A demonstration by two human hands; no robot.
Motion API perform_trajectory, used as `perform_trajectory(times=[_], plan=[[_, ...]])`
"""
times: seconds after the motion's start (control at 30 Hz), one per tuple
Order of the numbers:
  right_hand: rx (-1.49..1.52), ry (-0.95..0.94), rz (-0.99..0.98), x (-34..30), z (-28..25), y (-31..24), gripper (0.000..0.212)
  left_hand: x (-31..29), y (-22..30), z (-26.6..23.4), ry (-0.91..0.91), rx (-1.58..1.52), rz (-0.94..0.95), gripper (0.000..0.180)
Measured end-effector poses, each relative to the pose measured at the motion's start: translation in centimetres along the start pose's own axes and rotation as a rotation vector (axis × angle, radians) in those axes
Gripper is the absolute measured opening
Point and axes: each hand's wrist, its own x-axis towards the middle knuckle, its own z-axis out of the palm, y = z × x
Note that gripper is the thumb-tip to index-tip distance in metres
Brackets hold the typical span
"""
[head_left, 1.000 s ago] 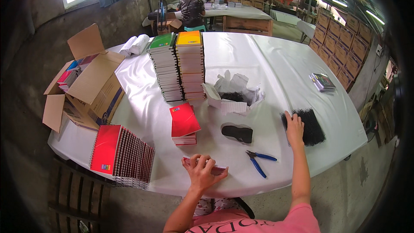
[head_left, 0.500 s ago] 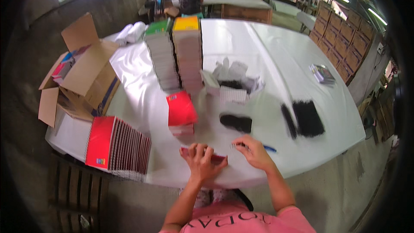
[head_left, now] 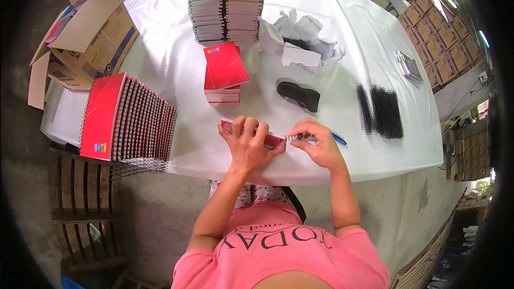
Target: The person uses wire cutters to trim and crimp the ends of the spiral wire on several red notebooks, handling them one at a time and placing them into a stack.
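My left hand (head_left: 248, 144) wraps over a red-covered notebook (head_left: 274, 141) held on edge near the table's front, fingers on the far side and thumb at the right end. Between the thumb and fingers of my right hand (head_left: 324, 149) is a wire binding coil (head_left: 301, 137), its tip at the notebook's right end. I cannot tell whether it is threaded in. Just beyond stands a short stack of red notebooks (head_left: 225, 69). A black, shoe-shaped object (head_left: 299, 95) lies past my right hand, and a blue pen (head_left: 339, 138) beside it.
At left are a row of spiral-bound red notebooks (head_left: 99, 118) and an open cardboard box (head_left: 110, 48). Tall notebook stacks (head_left: 243, 10) stand at the back. Crumpled paper (head_left: 302, 53) holds dark coils; more black coils (head_left: 386, 112) lie at right, with a small pile of booklets (head_left: 408, 67) beyond.
The view has tipped downward, so things sit higher in the picture. My right hand has brought the coil in against the notebook's right end. My left hand keeps its grip.
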Motion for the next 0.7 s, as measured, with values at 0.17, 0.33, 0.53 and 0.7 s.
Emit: perform_trajectory(times=[0.17, 0.33, 0.53, 0.7], plan=[[0.142, -0.002, 0.116, -0.4, 0.2, 0.6, 0.021, 0.0, 0.0, 0.0, -0.013, 0.022, -0.016, 0.044], [0.002, -0.058, 0.160, -0.1, 0.2, -0.3, 0.028, 0.0, -0.4, -0.1, -0.012, 0.041, 0.001, 0.045], [-0.336, 0.046, -0.333, 0.5, -0.2, 0.3, 0.030, 0.4, 0.0, -0.5, -0.046, 0.058, -0.004, 0.047], [-0.151, -0.148, 0.093, 0.3, -0.4, -0.5, 0.026, 0.5, 0.0, -0.7, -0.049, 0.055, -0.022, 0.046]])
